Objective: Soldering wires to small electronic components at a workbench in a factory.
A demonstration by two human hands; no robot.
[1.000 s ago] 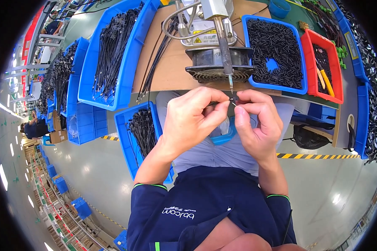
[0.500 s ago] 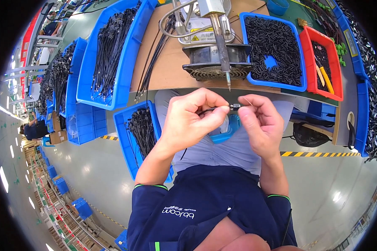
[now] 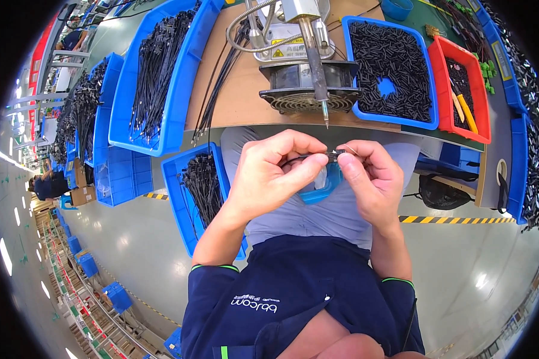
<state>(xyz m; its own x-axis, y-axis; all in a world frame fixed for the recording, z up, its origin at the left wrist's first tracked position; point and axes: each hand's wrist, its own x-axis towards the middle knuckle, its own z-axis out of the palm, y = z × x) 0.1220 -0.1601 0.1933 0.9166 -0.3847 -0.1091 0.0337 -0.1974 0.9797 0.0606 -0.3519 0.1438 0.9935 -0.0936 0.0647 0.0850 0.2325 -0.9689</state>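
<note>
My left hand [image 3: 275,173] pinches a thin black cable [image 3: 291,160] near its end, thumb against forefinger. At the cable's tip sits a small metal connector [image 3: 332,155], between my two hands. My right hand [image 3: 374,176] is closed on the connector's dark far end with thumb and fingertips. A thin, light strand [image 3: 351,149] shows at the right fingertips; its kind is too small to make out. Just above and beyond my hands, a soldering iron [image 3: 319,84] points its tip down, apart from the connector.
A black fan [image 3: 308,100] stands behind the iron. Blue bins hold black cables [image 3: 161,78] at left and short black tubes [image 3: 395,69] at right. Beside the tubes is a red bin [image 3: 482,102] with yellow-handled pliers [image 3: 466,113]. A blue bin [image 3: 179,203] of cables sits beside my left leg.
My right hand has shifted slightly down, its fingertips a little nearer to my left hand. Both hands keep their grip on the cable and connector.
</note>
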